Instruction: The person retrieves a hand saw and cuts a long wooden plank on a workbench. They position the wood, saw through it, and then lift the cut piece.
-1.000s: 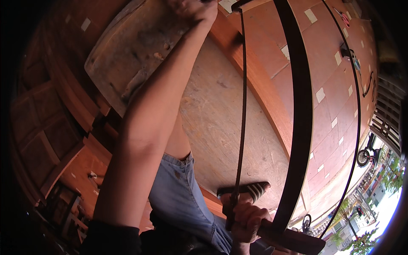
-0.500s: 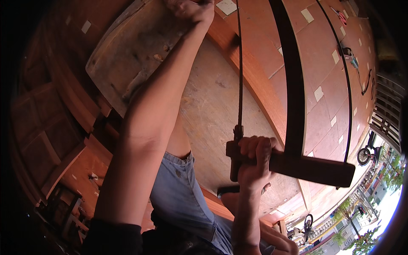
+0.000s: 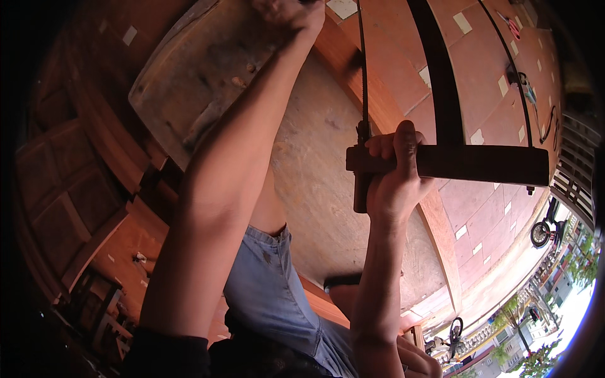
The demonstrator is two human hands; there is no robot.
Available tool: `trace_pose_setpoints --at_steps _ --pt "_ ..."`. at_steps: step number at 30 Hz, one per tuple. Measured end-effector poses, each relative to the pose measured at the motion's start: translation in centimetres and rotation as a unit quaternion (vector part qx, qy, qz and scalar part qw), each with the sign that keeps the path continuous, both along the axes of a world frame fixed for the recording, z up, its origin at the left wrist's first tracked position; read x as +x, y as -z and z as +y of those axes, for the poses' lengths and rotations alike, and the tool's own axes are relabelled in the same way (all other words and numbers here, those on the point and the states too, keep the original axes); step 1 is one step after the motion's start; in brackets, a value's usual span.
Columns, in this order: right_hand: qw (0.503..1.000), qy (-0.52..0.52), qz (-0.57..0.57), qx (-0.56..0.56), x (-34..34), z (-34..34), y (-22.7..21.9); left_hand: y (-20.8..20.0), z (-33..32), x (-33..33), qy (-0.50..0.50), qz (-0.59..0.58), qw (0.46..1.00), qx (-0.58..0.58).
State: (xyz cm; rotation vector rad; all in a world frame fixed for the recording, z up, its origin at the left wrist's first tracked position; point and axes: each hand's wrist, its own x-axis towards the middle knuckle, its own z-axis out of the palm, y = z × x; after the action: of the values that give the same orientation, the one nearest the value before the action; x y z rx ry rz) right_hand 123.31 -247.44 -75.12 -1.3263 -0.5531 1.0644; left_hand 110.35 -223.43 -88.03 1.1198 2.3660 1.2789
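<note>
My right hand (image 3: 394,170) is closed round the dark wooden end bar of a frame saw (image 3: 485,164). The saw's thin toothed blade (image 3: 363,82) runs up from the bar and leaves the picture at the top. It passes over a long reddish wooden plank (image 3: 441,233) lying on a worn board (image 3: 328,170); whether it touches the plank I cannot tell. At the top edge my left hand (image 3: 290,16) is closed, beyond the worn board. A dark bit shows by its fingers, but what it grips is cut off by the picture's edge.
Tiled floor with pale square insets spreads to the right, with red-handled scissors (image 3: 512,24) and a corded power tool (image 3: 526,88) on it. Dark panelled woodwork (image 3: 50,183) stands at the left. A motorbike (image 3: 543,230) and a slatted fence (image 3: 576,157) are at the far right.
My right hand and the saw's end bar have moved up the picture, away from my body, and slightly to the right. My left hand has barely shifted.
</note>
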Motion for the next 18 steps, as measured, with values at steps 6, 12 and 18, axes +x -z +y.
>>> trace_pose_setpoints --at_steps 6,12,18 --pt "0.999 -0.054 -0.001 -0.001 0.4 -13.3 -5.5 0.8 0.1 -0.6 -0.007 0.040 0.999 0.024" --pt "0.999 -0.031 -0.005 -0.026 0.0 -20.1 -8.9 0.9 0.5 -1.1 -0.013 0.061 0.998 0.013" --pt "1.000 -0.010 -0.001 0.003 -0.6 -0.7 0.1 0.8 0.4 -1.3 -0.017 0.047 0.998 0.027"
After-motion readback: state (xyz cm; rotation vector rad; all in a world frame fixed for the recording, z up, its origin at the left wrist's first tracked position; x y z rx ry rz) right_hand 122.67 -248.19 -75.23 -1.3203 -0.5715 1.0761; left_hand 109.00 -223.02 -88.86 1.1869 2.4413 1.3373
